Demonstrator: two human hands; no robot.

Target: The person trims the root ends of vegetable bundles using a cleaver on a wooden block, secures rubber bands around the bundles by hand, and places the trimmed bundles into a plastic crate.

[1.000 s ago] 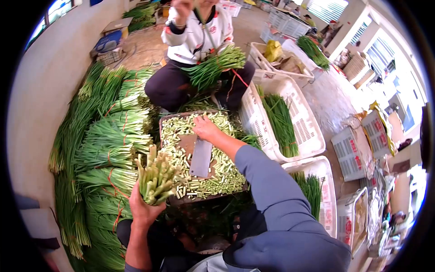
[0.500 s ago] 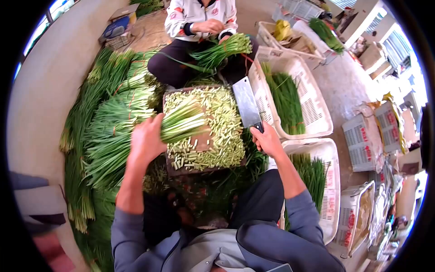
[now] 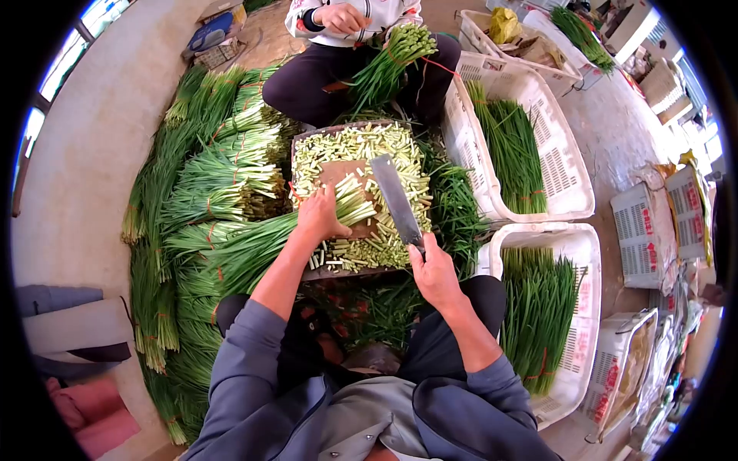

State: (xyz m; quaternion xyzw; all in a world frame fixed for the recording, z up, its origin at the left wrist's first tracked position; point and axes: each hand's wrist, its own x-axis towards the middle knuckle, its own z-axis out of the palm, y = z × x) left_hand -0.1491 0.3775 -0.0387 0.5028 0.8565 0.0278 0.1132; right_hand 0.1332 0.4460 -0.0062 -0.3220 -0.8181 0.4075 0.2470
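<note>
My left hand (image 3: pixel 319 213) is wrapped round a bundle of green stalks (image 3: pixel 261 244), whose pale cut ends lie over the chopping board (image 3: pixel 340 170). The leafy part trails off to the left. In my right hand (image 3: pixel 435 270) is the black handle of a cleaver (image 3: pixel 396 198). Its broad blade points up and away over the right half of the board, just right of the bundle's ends and apart from them. Short pale cut pieces (image 3: pixel 384 142) cover much of the board around a bare brown patch.
Tied green bundles (image 3: pixel 231 173) are piled on the left. White crates (image 3: pixel 565 165) with green stalks stand on the right, one nearer crate (image 3: pixel 588 307) beside my knee. Across the board sits a person (image 3: pixel 354 61) holding another bundle (image 3: pixel 396 61). Loose leaves (image 3: pixel 453 196) lie right of the board.
My left hand has brought the bundle further over the board. The cleaver, lying on the board a second ago, is in my right hand and has swung inward over the board.
</note>
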